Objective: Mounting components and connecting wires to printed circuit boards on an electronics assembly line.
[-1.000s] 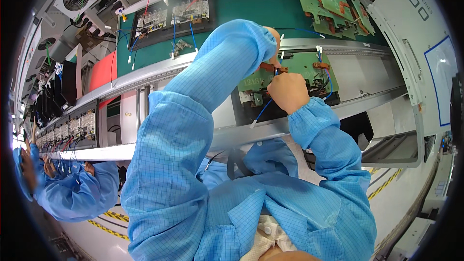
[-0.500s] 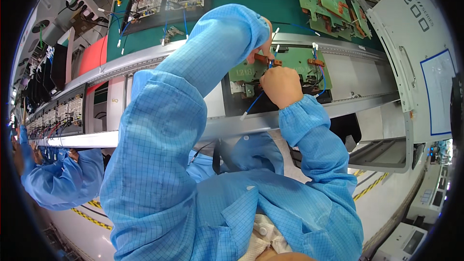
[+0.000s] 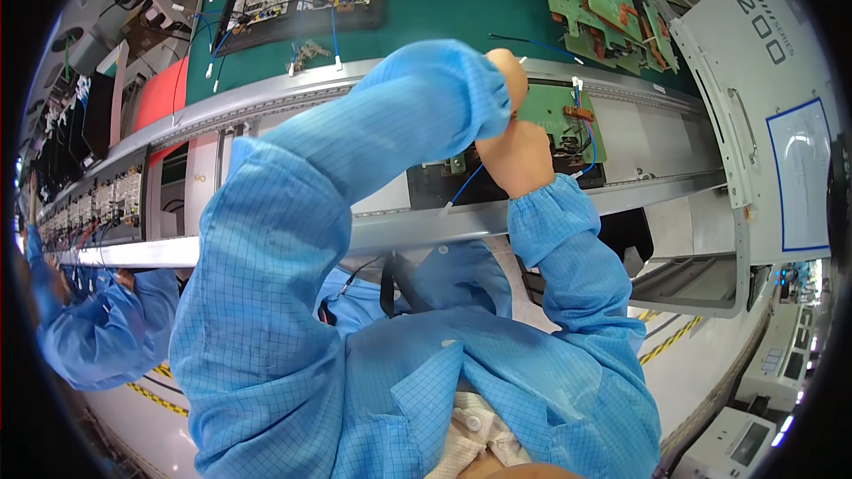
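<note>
Over a green circuit board my two hands meet, the left above and partly in front of the right. My left hand shows its back and wrist; its fingers are hidden. My right hand is closed in a fist around a blue wire, whose white-tipped end comes out to the lower left. Beside the hands, a brown terminal block sits on the board with another blue wire looping down its right side. Under the board lies a black tray. My left sleeve covers the board's left part.
A metal rail runs behind the board. On the green mat lie a black tray with clear parts, loose metal pieces and stacked green boards. At right stands a white cabinet. A co-worker's sleeve shows at left.
My left hand has moved down and right toward my right hand, its forearm now covering the board's left part. The wires that stuck up between the hands are mostly hidden. My right hand has barely moved.
</note>
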